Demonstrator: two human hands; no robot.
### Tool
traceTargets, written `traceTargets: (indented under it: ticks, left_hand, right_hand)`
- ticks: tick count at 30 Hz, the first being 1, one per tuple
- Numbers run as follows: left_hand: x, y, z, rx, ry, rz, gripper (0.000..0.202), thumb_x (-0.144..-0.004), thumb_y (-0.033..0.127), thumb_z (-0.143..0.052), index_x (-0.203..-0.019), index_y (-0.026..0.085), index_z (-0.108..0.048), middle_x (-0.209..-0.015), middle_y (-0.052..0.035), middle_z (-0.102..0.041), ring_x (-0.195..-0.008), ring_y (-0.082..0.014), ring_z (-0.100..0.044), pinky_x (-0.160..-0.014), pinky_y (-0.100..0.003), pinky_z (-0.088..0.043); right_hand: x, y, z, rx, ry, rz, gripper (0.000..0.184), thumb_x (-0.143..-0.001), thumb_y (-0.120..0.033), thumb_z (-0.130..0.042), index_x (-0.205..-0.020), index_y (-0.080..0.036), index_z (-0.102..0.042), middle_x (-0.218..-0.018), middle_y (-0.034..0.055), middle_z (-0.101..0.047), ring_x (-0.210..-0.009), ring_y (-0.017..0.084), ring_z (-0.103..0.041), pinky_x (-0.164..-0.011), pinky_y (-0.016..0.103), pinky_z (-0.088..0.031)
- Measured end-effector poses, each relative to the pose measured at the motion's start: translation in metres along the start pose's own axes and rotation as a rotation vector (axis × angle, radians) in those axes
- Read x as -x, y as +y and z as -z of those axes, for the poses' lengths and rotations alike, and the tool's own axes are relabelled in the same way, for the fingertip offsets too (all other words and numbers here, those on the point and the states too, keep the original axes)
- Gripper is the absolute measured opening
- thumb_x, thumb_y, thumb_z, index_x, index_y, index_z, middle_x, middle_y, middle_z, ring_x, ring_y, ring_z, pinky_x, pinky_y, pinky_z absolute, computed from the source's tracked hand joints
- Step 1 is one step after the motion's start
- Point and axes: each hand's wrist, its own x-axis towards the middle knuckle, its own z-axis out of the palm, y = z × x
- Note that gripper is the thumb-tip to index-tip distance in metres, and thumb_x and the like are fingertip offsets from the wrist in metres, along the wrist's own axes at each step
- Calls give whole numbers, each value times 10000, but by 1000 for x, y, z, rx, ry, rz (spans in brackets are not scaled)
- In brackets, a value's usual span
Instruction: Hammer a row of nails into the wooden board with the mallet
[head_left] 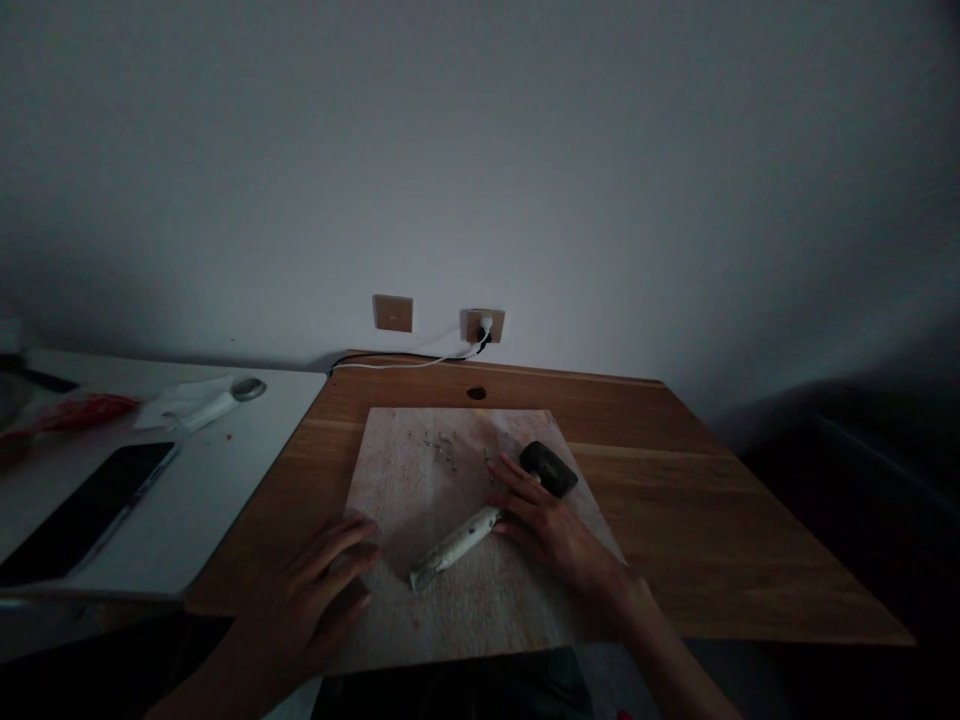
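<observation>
On a pale, wood-grained board (465, 620) lies a whitish cylinder with dark spots (457, 545), its near end looking wrapped or crumpled. A black block like a mallet head (549, 468) rests beyond it, roughly in line; my right hand covers the stretch between, so I cannot tell if they are joined. My right hand (551, 530) is open, fingers stretched over the board beside the black block and the cylinder's far end. Several tiny nail-like metal pieces (442, 448) are scattered toward the back. My left hand (322, 585) hovers or rests at the board's left edge, fingers apart, holding nothing.
The board sits on a brown wooden table (712, 520) against the wall. On the left, a white table (225, 460) bears a dark phone (90, 510), a white-handled round object (225, 400) and a red item (90, 410). Cables (405, 360) run to a wall socket (476, 325).
</observation>
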Motion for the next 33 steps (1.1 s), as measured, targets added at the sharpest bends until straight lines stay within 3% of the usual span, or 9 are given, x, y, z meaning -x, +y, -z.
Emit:
traceTargets:
  ticks: [4, 7, 9, 12, 17, 21, 25, 30, 33]
  left_hand:
    - [7, 10, 7, -54, 36, -14, 487, -971, 490, -629, -1420, 301, -622, -1538, -44, -576, -1410, -281, -550, -1126, -394, -541]
    - [12, 32, 12, -78, 15, -51, 698, -933, 595, -648, -1543, 285, -508, -1539, -72, -577, -1376, -300, -580, -1072, -397, -572]
    - [12, 45, 14, -89, -15, -96, 815, -921, 665, -629, -1605, 275, -416, -1497, -77, -617, -1341, -295, -609, -1081, -408, -558]
    - [9, 54, 14, -108, -18, -126, 863, -929, 713, -586, -1628, 257, -364, -1438, -73, -664, -1315, -289, -627, -1168, -447, -477]
    - [7, 50, 9, -153, 2, -2, 661, -1006, 590, -552, -1555, 231, -467, -1382, -70, -698, -1233, -266, -669, -1214, -515, -415]
    - [10, 47, 4, -214, 15, 63, 565, -1030, 540, -531, -1470, 186, -545, -1353, -84, -710, -1215, -265, -675, -1178, -511, -439]
    - [13, 44, 3, -239, 33, 83, 579, -1044, 505, -514, -1516, 168, -497, -1394, -101, -685, -1275, -268, -643, -1244, -510, -344]
    - [21, 19, 9, -285, 111, 133, 554, -1056, 515, -466, -1481, 168, -543, -1338, -121, -715, -1222, -281, -672, -1241, -508, -341]
    - [37, -13, 15, -348, 95, 195, 450, -1068, 429, -398, -1354, 191, -651, -1360, -147, -699, -1236, -340, -660, -1196, -622, -352]
  right_hand:
    - [21, 2, 3, 79, 139, -107, 410, -1076, -356, -547, -1480, -320, -604, -1654, 97, -451, -1475, 306, -494, -1174, 515, -480]
    - [65, 22, -4, 142, 448, -281, 381, -1053, -414, -509, -1367, -277, -675, -1375, 121, -676, -1259, 313, -660, -1049, 514, -573]
    - [96, 39, -13, 197, 605, -442, 379, -1029, -448, -477, -1250, -263, -724, -1302, 132, -704, -1213, 336, -673, -992, 528, -593]
    - [120, 51, -26, 161, 564, -544, 412, -996, -495, -459, -1171, -264, -751, -1218, 124, -761, -1160, 355, -708, -946, 531, -611]
    - [106, 28, -30, 6, 467, -649, 471, -985, -609, -473, -1217, -293, -732, -1252, 81, -784, -1122, 318, -758, -902, 423, -644]
    - [110, 31, -36, 102, 484, -565, 500, -1003, -548, -455, -1357, -261, -660, -1446, 111, -675, -1295, 354, -664, -993, 492, -609]
    - [122, 41, -56, 147, 473, -609, 472, -1027, -477, -439, -1369, -222, -642, -1307, 149, -731, -1197, 351, -712, -943, 502, -633]
    - [87, 10, -68, 70, 502, -518, 487, -1068, -386, -370, -1483, -239, -577, -1446, 132, -619, -1325, 294, -635, -1124, 469, -537]
    - [51, -13, -68, -63, 419, -446, 503, -1075, -370, -388, -1540, -238, -527, -1591, 113, -512, -1512, 288, -440, -1257, 514, -368]
